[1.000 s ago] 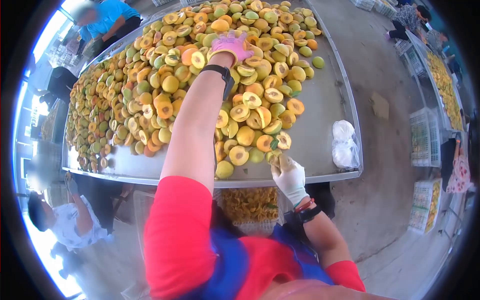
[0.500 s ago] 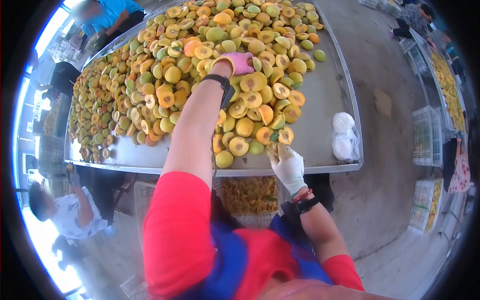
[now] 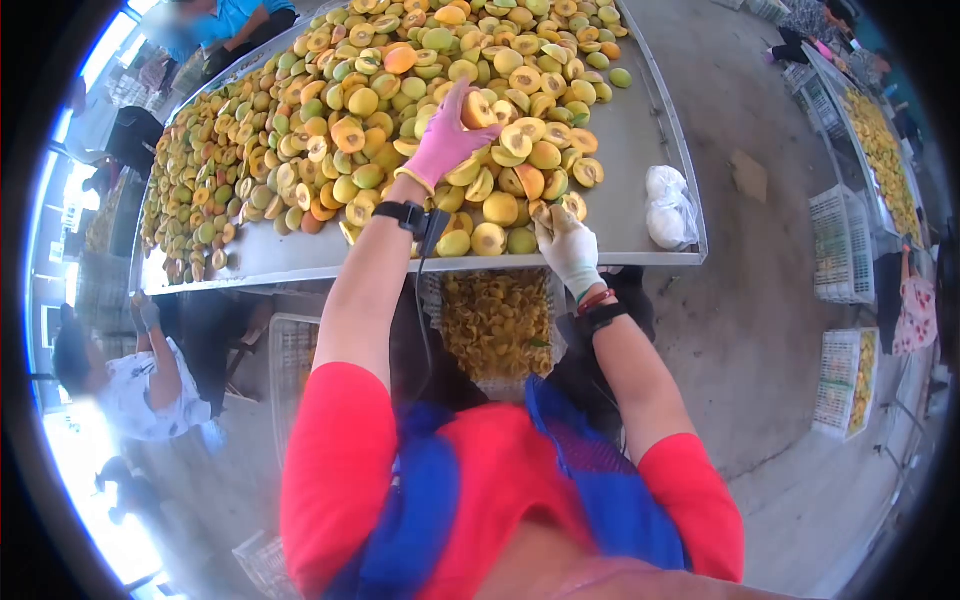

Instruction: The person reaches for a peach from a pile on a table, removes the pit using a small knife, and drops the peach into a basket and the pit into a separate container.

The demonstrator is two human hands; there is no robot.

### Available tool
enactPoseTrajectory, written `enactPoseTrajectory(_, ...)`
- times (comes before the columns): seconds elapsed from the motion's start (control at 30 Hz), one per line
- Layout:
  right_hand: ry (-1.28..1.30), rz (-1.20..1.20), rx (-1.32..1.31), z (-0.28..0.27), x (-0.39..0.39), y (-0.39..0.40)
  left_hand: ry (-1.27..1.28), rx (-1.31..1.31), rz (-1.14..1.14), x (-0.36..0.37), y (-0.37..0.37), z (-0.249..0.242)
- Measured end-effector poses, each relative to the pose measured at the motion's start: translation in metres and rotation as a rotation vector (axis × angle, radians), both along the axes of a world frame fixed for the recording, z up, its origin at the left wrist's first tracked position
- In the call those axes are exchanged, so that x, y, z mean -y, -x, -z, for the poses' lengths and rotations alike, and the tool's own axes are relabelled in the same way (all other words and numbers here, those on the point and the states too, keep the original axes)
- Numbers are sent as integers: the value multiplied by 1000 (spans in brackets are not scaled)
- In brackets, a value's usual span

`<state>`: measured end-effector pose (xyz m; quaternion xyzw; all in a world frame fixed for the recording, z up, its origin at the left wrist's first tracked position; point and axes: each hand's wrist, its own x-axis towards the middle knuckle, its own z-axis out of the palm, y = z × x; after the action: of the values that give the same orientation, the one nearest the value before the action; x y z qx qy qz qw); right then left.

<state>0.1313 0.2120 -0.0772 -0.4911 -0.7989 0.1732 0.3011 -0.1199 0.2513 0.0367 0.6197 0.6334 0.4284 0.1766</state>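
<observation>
My left hand (image 3: 452,138), in a pink glove, is over the heap with its thumb and fingers curved around a peach half (image 3: 477,110), cut face up. At the table's near edge is my right hand (image 3: 570,248) in a white glove. Its fingers are pinched together beside a cut peach half (image 3: 574,206); what lies between the brownish fingertips I cannot make out. Whole and halved yellow-green peaches (image 3: 362,102) cover much of the metal table (image 3: 640,130).
A knotted clear bag with white contents (image 3: 668,212) sits at the table's right corner. Below the near edge, a crate holds yellow-brown scraps (image 3: 495,325). White crates (image 3: 838,245) stand on the right. Co-workers are at the left (image 3: 150,385) and far left corner.
My left hand has lifted out of the fruit and now grips a peach half. My right hand stays by the near edge, fingers still pinched. The whole view has shifted, with the table higher.
</observation>
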Motion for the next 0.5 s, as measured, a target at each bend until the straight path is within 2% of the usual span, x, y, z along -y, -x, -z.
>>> enactPoseTrajectory(0.07, -4, 6, -44, -2, 3, 0, -23, 204, 85, 35, 1, -13)
enactPoseTrajectory(0.13, -90, -30, -172, -1, 4, -1, -37, 665, 198, 78, -10, -30)
enactPoseTrajectory(0.2, -107, -58, -352, -15, 12, 1, -49, 823, 266, 122, -15, -44)
enactPoseTrajectory(0.27, 50, -39, -456, -36, 28, 3, -2, 922, 324, 164, -19, -59)
enactPoseTrajectory(0.3, 207, -92, -625, -46, 46, 2, 37, 976, 360, 183, -22, -59)
enactPoseTrajectory(0.33, 354, -144, -796, -62, 62, 4, -4, 985, 383, 196, -25, -55)
enactPoseTrajectory(0.4, 597, -235, -944, -94, 109, -1, -77, 1008, 429, 223, -33, -44)
enactPoseTrajectory(0.43, 628, -224, -1023, -107, 133, 1, -90, 1054, 437, 236, -37, -41)
enactPoseTrajectory(0.5, 689, -231, -884, -114, 173, -5, -71, 1104, 428, 258, -43, -34)
